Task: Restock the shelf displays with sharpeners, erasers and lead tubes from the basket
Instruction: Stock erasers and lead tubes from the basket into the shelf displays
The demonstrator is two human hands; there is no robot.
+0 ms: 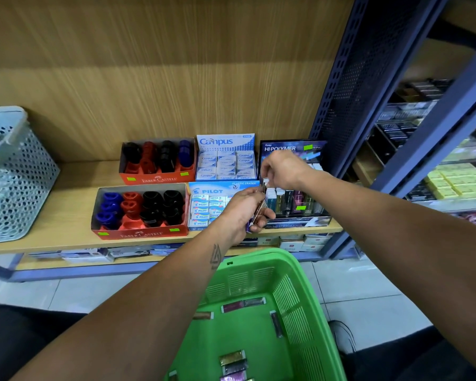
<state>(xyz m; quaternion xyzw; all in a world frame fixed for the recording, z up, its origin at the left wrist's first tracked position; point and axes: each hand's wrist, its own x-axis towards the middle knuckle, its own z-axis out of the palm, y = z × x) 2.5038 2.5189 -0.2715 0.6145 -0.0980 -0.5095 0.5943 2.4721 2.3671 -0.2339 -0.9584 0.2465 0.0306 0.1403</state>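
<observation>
Your left hand (246,213) has its grip curled round a small stack of lead tubes (256,215), holding them just in front of the Pilot eraser box (204,207). Your right hand (282,171) is over the dark Hi-Polymer display (294,204), fingers pinched on what looks like one small white-topped piece at the left end of its rows; it's too small to say exactly what.

The bit that matters: the stack sits just left of the display and below your right hand, with its long axis running roughly up and away toward the slots. So your right hand is the nearer one for feeding, I'd guess: pluck one from the stack, keep it upright, drop it into the row. More lead tubes lie loose on the floor of the green basket (308,292) below your arms. The sharpener boxes (140,210) on the shelf (66,224) look pretty full already.
</observation>
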